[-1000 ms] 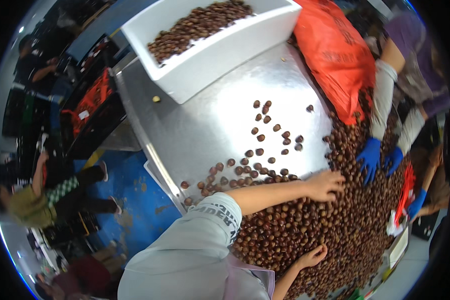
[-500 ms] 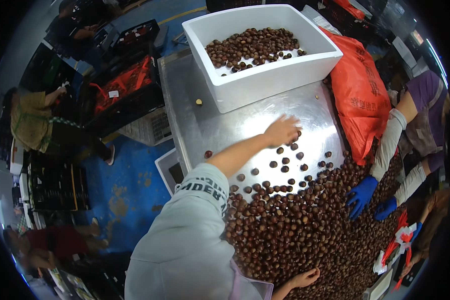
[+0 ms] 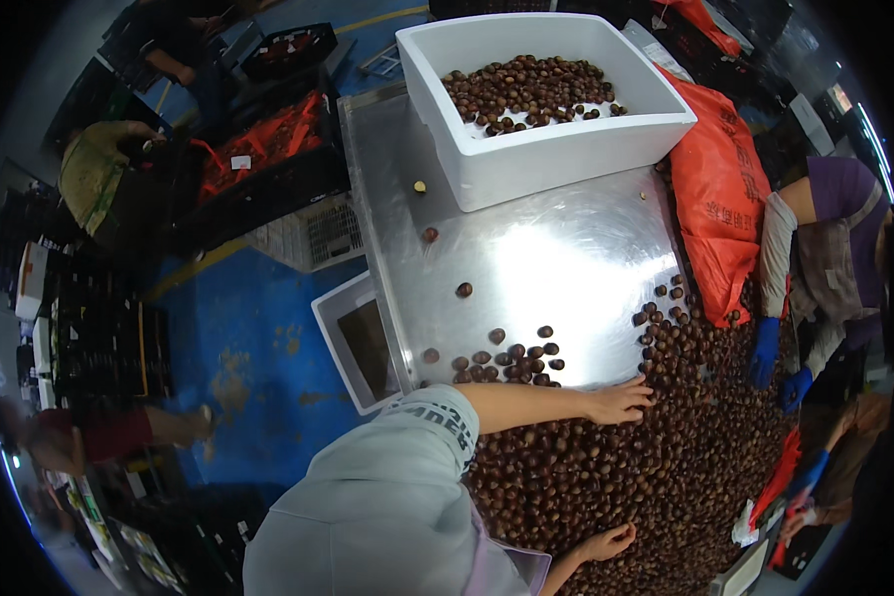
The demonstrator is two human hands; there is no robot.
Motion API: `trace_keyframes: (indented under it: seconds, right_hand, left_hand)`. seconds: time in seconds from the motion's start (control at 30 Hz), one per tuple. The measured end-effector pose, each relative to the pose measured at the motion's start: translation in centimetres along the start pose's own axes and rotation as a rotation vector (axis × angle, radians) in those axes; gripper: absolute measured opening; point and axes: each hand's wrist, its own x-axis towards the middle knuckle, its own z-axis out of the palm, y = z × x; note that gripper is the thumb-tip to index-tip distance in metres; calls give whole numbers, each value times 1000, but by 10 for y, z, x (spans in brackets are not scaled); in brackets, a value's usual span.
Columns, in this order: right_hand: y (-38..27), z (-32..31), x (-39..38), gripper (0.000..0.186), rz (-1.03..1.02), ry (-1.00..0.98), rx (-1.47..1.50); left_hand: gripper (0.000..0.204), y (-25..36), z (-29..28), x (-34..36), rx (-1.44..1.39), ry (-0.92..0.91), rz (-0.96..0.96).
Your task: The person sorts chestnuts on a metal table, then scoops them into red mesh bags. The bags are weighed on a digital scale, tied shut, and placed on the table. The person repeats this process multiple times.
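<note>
A large pile of brown chestnuts covers the near part of a metal table. My left hand lies at the pile's upper edge, fingers stretched out and touching the nuts. Low in the picture, my right hand rests over the pile with its fingers curled in; what they hold, if anything, is hidden. Left of my left hand sits a loose cluster of chestnuts on bare metal. A white foam box with more chestnuts stands at the table's far end.
A red sack leans along the right side. Across the pile, a co-worker's blue-gloved hands touch the nuts. Below the table's left edge stand a white bin and a black crate with red bags. Other people stand at the left.
My left hand has come nearer, from the bare metal to the pile's edge. Scattered chestnuts there are gone from the middle; a cluster now sits farther left. My right hand stays low.
</note>
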Motion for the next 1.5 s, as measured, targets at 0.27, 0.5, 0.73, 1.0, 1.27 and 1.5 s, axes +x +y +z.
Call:
trace_keyframes:
  seconds: [0.27, 0.5, 0.73, 1.0, 1.27, 1.5]
  right_hand:
    - [-3, 4, 4, 37, -29, -3, -11]
    - [-19, -7, -1, 37, -12, -34, 66]
    - [-17, -6, -2, 35, 23, -43, 51]
    - [-24, -11, -2, 36, 22, -24, 56]
    - [-3, 1, 1, 38, -15, 23, 1]
    - [-3, 2, 1, 42, -16, 20, -68]
  left_hand:
    - [58, 65, 17, -30, 158, -176, 63]
    - [26, -49, -117, -108, 82, 1110, 95]
    - [21, -112, -240, -228, 720, 1621, -542]
    - [31, -121, -198, -233, 370, 1333, -453]
    - [57, -60, -82, -192, 450, 699, -287]
    - [68, -20, -29, -132, 254, 415, -210]
